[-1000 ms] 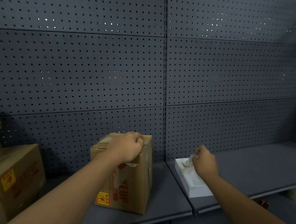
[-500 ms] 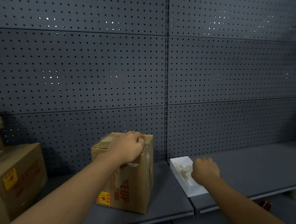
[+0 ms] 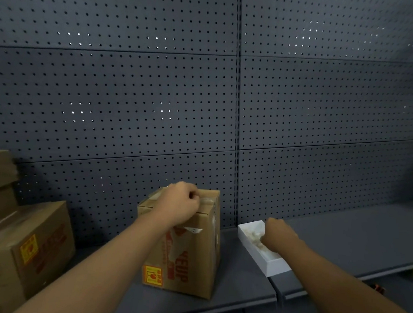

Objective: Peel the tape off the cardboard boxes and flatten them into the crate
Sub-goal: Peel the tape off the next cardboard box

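A brown cardboard box (image 3: 189,259) with red print and a yellow label stands upright on the dark shelf (image 3: 241,286). Clear tape remnants show on its top edge. My left hand (image 3: 178,203) lies on the box top with its fingers curled over the upper front edge, gripping it. To the right, a small white tray (image 3: 273,267) holds crumpled clear tape (image 3: 254,234). My right hand (image 3: 278,233) reaches down into that tray at the tape; the back of the hand hides its fingertips. No crate is in view.
More cardboard boxes (image 3: 21,249) are stacked at the left edge of the shelf. A dark pegboard wall (image 3: 228,97) closes the back. The right shelf section (image 3: 355,233) stretches away behind the tray.
My right hand, which held a wad of clear tape above the tray, has dropped down into the tray. My left hand has stayed on the box top.
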